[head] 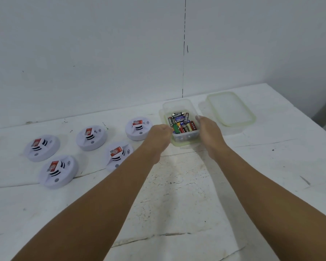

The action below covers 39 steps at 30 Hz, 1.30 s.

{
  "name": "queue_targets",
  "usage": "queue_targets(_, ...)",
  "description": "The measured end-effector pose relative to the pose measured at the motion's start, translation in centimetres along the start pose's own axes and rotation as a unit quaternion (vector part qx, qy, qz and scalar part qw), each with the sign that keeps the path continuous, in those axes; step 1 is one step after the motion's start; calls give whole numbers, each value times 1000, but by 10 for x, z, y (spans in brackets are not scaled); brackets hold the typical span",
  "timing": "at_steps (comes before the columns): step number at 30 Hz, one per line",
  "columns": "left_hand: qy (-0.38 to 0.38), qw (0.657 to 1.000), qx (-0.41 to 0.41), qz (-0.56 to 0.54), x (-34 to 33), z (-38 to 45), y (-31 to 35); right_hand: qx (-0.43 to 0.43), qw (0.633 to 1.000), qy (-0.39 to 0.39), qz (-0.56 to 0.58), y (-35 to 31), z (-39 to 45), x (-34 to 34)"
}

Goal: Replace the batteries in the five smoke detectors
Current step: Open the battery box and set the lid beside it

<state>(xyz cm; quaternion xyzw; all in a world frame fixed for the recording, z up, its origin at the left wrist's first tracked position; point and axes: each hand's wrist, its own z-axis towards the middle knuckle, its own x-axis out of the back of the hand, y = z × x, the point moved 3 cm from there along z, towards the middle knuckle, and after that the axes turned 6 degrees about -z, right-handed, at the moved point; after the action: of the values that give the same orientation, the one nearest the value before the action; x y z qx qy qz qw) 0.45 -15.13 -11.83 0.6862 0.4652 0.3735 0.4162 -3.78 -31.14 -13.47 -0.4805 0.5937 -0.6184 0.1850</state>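
Observation:
Several white round smoke detectors with red labels lie on the left of the table, among them one far left (pixel 42 147), one in front (pixel 58 171) and one nearest the box (pixel 138 129). A clear plastic battery box (pixel 177 106) holds several mixed batteries (pixel 183 124). My left hand (pixel 159 136) has its fingers curled at the box's left wall. My right hand (pixel 208 132) grips the right wall, fingertips at the rim. Both hands hide the sides of the box.
The box's clear lid (pixel 231 109) with a greenish rim lies just to the right of the box. The white table (pixel 177 194) has cracked, scuffed paint and meets a white wall at the back. Its right edge drops off at the far right.

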Motion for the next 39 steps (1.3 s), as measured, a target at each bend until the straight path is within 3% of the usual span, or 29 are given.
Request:
queue_targets(3,6,1000,-21,17,2,0,-2,33,999,12,-40,-2,-13,5)
queue_targets(6,58,992,-86,76,8,-10,-1,104,988,74,-90,4,-35,14)
queue_targets(10,82,961,-238,112,1,-30,7,224,946,166,-163,15,-52,27)
queue_targets(14,44,940,-319,116,-20,-53,12,244,899,263,-250,12,-48,60)
queue_targets(18,-43,951,-257,169,-50,-67,14,144,910,279,-272,9,-20,99)
queue_targets(21,-120,968,-168,144,-73,-71,17,45,937,214,-272,13,-2,116)
queue_targets(23,-149,980,-99,87,-87,-72,18,25,955,153,-253,19,6,120)
queue_targets(27,-159,987,21,-28,-110,-64,19,55,978,101,-172,29,10,122)
queue_targets(32,-164,961,153,-160,-142,-48,16,40,988,102,-107,36,6,130)
queue_targets(39,-135,943,182,-242,-171,-23,16,32,988,100,-114,35,-2,135)
